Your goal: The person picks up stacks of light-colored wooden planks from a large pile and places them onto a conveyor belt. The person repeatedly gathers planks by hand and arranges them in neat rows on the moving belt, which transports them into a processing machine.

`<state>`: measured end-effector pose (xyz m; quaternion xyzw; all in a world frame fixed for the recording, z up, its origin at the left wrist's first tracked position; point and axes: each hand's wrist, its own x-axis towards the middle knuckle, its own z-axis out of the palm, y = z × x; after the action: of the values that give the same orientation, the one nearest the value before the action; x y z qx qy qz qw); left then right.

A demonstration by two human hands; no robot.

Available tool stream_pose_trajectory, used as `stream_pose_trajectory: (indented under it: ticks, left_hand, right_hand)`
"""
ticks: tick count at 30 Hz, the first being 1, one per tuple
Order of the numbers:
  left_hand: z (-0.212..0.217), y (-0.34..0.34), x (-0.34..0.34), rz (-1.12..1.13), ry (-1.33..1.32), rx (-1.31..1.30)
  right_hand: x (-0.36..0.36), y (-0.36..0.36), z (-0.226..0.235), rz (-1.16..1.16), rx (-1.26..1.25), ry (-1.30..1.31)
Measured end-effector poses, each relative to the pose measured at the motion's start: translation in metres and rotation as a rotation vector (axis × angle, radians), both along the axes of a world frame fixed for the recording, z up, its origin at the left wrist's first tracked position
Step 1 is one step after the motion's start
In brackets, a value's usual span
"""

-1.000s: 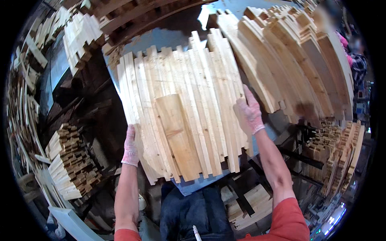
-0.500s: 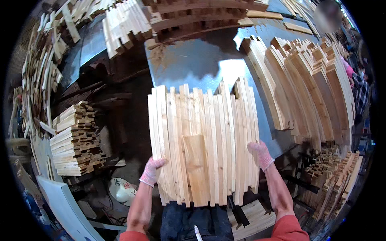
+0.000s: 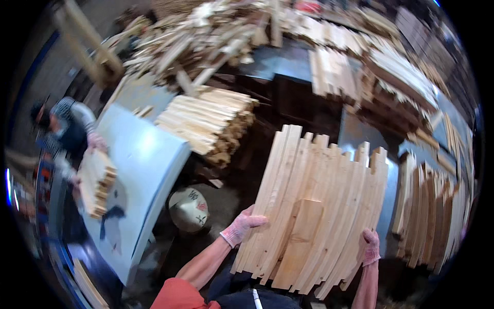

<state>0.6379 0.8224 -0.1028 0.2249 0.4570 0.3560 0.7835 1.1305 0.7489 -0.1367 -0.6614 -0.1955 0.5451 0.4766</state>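
Clasping a row of wooden strips (image 3: 316, 177), topped by a short board (image 3: 302, 232), at opposite edges between gloved left hand (image 3: 243, 227) and gloved right hand (image 3: 371, 248), now turned leftward from the metal tabletop (image 3: 359, 130) toward the white table (image 3: 141, 149), apparently carried clear of support.

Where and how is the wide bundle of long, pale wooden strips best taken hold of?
Grip the bundle by both long outer sides, from left and right, as the pink-gloved left hand and right hand do: its strips lie side by side with uneven ends, so inward pressure probably holds best.
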Motion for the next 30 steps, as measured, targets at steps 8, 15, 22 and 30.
stream_pose_trajectory:
  ticks: [8, 15, 22, 30]
  left_hand:
    - [0.107, -0.128, -0.174, 0.279, 0.105, 0.317]
    - [0.155, -0.261, -0.280, 0.673, 0.144, 0.301]
    - [0.149, -0.411, -0.310, 1.152, 0.171, 0.373]
    - [0.142, -0.591, -0.363, 1.542, 0.211, 0.304]
  right_hand:
    - [-0.108, 0.048, 0.045, 0.343, 0.369, 0.076]
    - [-0.320, 0.092, 0.128, 0.650, 0.413, 0.164]
    - [-0.531, 0.100, 0.173, 1.182, 0.438, 0.199]
    - [-0.766, -0.039, 0.239, 1.644, 0.372, 0.302]
